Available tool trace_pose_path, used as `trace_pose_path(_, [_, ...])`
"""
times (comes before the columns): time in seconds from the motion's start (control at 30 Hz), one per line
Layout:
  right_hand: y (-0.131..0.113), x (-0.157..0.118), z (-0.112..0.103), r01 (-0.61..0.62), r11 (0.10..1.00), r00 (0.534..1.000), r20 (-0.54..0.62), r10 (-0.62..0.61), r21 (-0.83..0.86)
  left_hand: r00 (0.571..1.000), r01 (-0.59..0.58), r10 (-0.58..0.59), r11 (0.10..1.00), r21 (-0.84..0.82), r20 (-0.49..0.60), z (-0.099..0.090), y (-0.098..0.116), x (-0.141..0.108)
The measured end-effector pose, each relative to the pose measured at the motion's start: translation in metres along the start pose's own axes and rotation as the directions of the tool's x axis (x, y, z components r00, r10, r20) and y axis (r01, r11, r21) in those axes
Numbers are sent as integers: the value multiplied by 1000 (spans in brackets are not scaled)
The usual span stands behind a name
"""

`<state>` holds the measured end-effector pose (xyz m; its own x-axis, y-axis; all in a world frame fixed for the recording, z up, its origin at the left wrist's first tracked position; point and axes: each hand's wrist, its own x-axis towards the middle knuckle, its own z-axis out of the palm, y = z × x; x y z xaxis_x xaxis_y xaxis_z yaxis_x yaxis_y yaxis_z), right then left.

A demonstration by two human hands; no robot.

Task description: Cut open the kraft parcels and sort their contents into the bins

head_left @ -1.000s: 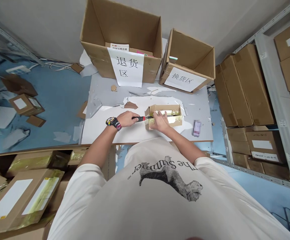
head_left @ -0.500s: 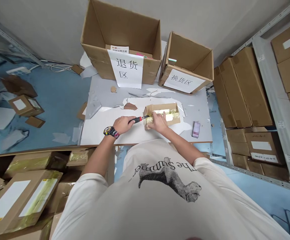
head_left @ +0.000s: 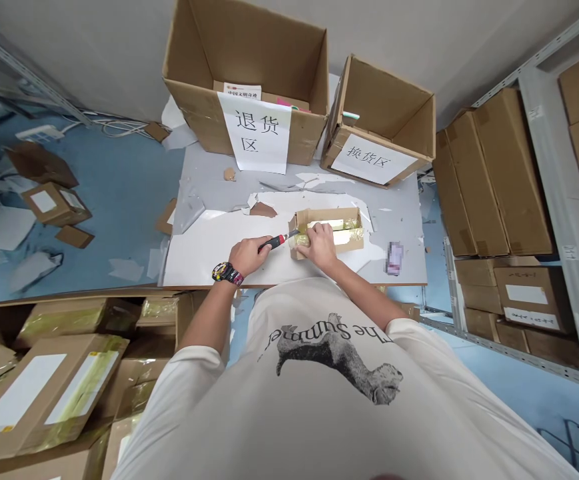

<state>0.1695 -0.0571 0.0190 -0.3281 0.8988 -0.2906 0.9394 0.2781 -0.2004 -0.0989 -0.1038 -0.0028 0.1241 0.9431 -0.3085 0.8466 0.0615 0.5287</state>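
My left hand (head_left: 250,256), with a watch on its wrist, is wrapped round a black and red utility knife (head_left: 273,243). The knife's blade points right and reaches the left end of a small taped cardboard box (head_left: 352,241). On that box, near its left end, lies my right hand (head_left: 320,247), its fingers bent over the taped flap and holding it. Yellowish tape and white labels cover parts of the box. Beneath it is white sheeting on the table (head_left: 204,253). The blade's exact contact with the tape is too small to tell.
Behind stand two large open cartons, a left one (head_left: 199,123) and a right one (head_left: 384,87), with paper signs. A phone-like item (head_left: 394,259) lies right of the small box. Taped parcels (head_left: 79,393) fill the lower left. Shelves with cartons (head_left: 504,173) stand at right.
The view has shifted slightly. My right hand's fingers have drawn closer together on the flap. The knife stays at the box's left end.
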Motion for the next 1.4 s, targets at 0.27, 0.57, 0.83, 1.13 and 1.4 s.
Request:
trace_pose_path(0.27, [3,13,7,43,996,999,17,-45,83,999,-16,16,1000,0,44,0,-1,5])
trace_pose_path(0.57, [6,16,8,60,992,996,59,-67,106,991,-104,96,991,82,98,-15,10,16])
trace_pose_path(0.83, [4,17,4,61,991,993,98,-73,117,986,-87,88,996,-16,138,-11,3,11])
trace_pose_path(1.13, [9,20,-10,93,981,986,119,-115,173,978,-9,61,969,-248,202,-6,-11,-6])
trace_pose_path(1.4, [12,24,-9,111,970,991,49,-124,216,953,-59,154,940,-337,261,5,-15,-17])
